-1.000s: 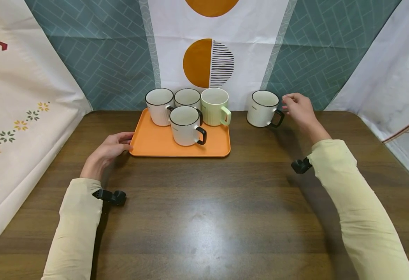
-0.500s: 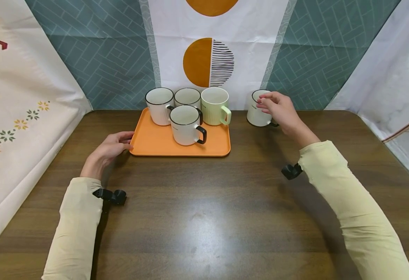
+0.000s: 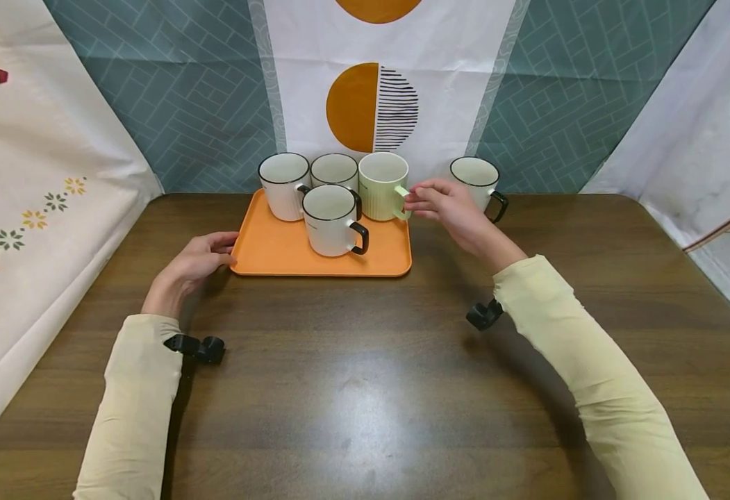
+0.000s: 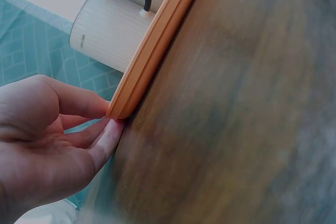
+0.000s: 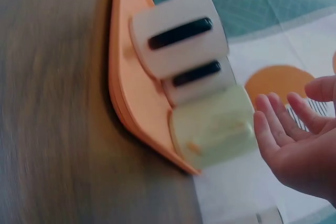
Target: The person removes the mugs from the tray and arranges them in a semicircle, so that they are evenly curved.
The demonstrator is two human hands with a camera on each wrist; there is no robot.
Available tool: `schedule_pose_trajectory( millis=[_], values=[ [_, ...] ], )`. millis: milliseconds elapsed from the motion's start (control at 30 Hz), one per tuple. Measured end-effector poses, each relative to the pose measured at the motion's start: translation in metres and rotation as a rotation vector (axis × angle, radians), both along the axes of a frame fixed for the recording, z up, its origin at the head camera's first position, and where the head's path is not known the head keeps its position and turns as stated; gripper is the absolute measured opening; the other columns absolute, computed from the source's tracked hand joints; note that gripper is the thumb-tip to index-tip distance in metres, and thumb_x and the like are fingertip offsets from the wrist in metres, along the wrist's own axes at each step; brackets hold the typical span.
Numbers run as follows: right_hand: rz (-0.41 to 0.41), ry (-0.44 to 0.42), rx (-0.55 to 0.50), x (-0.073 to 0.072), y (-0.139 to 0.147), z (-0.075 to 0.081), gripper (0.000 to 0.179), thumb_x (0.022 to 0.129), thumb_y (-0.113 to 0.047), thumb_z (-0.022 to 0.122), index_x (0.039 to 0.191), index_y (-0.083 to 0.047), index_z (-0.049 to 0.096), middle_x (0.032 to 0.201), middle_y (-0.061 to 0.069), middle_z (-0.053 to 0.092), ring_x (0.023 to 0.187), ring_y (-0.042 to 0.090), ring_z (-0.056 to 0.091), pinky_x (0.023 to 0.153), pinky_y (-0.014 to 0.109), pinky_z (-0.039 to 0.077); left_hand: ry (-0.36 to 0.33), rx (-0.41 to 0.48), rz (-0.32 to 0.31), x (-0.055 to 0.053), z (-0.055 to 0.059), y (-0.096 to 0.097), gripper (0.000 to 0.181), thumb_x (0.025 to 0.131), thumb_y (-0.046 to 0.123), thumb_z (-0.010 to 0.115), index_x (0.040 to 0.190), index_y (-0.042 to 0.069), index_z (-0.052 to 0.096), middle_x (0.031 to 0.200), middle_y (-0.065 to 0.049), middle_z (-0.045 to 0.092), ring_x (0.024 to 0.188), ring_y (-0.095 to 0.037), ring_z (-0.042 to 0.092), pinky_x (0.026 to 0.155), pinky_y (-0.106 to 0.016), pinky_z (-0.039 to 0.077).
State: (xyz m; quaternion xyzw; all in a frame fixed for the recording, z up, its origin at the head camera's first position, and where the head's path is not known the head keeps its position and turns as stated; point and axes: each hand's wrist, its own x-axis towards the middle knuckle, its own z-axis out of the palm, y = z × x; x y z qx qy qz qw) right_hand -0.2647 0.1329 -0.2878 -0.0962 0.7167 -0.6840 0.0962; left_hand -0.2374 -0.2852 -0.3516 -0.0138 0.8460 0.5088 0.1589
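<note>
Green mug (image 3: 377, 194), upright, just left of the nearer right hand (image 3: 451, 212) (relaxed, empty), handle (image 3: 402, 214) toward it; left hand (image 3: 196, 262) pinching tray (image 3: 274, 250) edge.

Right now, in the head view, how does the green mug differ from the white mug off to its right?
Colour: the green mug has a pale green handle and no dark rim; the white mug has a black handle and black rim.
Place: the green mug is on the orange tray; the white mug stands on the table.
Shared: both are upright, with handles toward the picture's right.
</note>
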Motion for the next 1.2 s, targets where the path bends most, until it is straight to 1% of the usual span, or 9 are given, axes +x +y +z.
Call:
schedule_pose_trajectory(
  millis=[100,233,300,400,533,633,867,1033,1200],
  values=[
    [0.046,-0.016,0.011,0.0,-0.014,-0.005,0.035,0.103,-0.012,0.046,0.126,0.014,0.047,0.125,0.03,0.054,0.105,0.025,0.061,0.104,0.044,0.038,0.003,-0.002,-0.004,0.0,0.001,0.0,0.063,0.096,-0.005,0.049,0.151,-0.004,0.019,0.152,-0.026,0.024,0.135,-0.038,0.029,0.111,-0.048,0.025],
    [0.078,-0.018,0.074,0.001,-0.031,-0.014,0.033,0.103,-0.015,0.046,0.122,0.012,0.051,0.123,0.027,0.056,0.11,0.031,0.059,0.1,0.04,0.043,0.007,0.001,-0.01,0.001,0.001,0.001,0.063,0.095,-0.005,0.049,0.151,-0.005,0.019,0.152,-0.027,0.025,0.135,-0.038,0.029,0.111,-0.049,0.025],
    [0.075,-0.013,0.084,0.001,-0.04,-0.02,0.034,0.103,-0.016,0.045,0.121,0.013,0.051,0.124,0.028,0.055,0.112,0.033,0.058,0.098,0.037,0.045,0.008,0.002,-0.013,0.001,0.0,0.0,0.063,0.096,-0.005,0.049,0.151,-0.005,0.019,0.152,-0.027,0.025,0.135,-0.038,0.029,0.111,-0.049,0.025],
    [0.042,-0.012,0.063,0.0,-0.051,-0.029,0.037,0.103,-0.018,0.046,0.118,0.015,0.053,0.123,0.03,0.055,0.11,0.034,0.059,0.095,0.036,0.048,0.007,0.008,-0.013,0.001,0.0,0.0,0.063,0.095,-0.005,0.049,0.151,-0.005,0.02,0.152,-0.027,0.026,0.134,-0.038,0.03,0.111,-0.049,0.025],
    [0.034,-0.021,0.044,-0.001,-0.061,-0.038,0.038,0.103,-0.022,0.047,0.11,0.013,0.058,0.111,0.024,0.06,0.1,0.029,0.06,0.092,0.034,0.049,0.004,0.008,-0.015,0.001,-0.001,-0.001,0.063,0.096,-0.005,0.05,0.151,-0.005,0.02,0.151,-0.027,0.026,0.134,-0.038,0.03,0.111,-0.049,0.025],
    [0.065,-0.031,0.041,-0.001,-0.066,-0.041,0.035,0.102,-0.024,0.049,0.104,0.009,0.06,0.101,0.017,0.063,0.094,0.025,0.06,0.091,0.034,0.05,0.008,0.005,-0.017,0.001,0.0,-0.002,0.063,0.096,-0.005,0.05,0.151,-0.005,0.019,0.151,-0.027,0.026,0.134,-0.039,0.029,0.111,-0.049,0.025],
    [0.047,-0.024,0.075,0.001,-0.071,-0.042,0.028,0.099,-0.023,0.055,0.092,0.003,0.061,0.085,0.013,0.068,0.079,0.021,0.063,0.084,0.035,0.052,0.01,0.002,-0.018,0.0,0.001,0.001,0.063,0.096,-0.003,0.05,0.151,-0.004,0.02,0.151,-0.027,0.026,0.135,-0.039,0.029,0.111,-0.049,0.025],
    [0.105,-0.034,0.09,0.001,-0.074,-0.047,0.033,0.1,-0.024,0.054,0.089,0.005,0.064,0.08,0.01,0.068,0.082,0.021,0.065,0.085,0.036,0.051,0.014,0.0,-0.021,0.0,0.001,0.001,0.063,0.096,-0.004,0.05,0.151,-0.005,0.02,0.152,-0.027,0.025,0.135,-0.039,0.029,0.111,-0.049,0.025],
    [0.135,-0.009,0.123,-0.001,-0.079,-0.051,0.032,0.099,-0.024,0.056,0.09,0.005,0.067,0.083,0.012,0.069,0.083,0.023,0.066,0.085,0.034,0.052,0.024,0.0,-0.032,0.001,0.001,-0.002,0.062,0.095,-0.005,0.049,0.15,-0.006,0.02,0.151,-0.027,0.026,0.134,-0.039,0.029,0.111,-0.049,0.025]
  ],
)
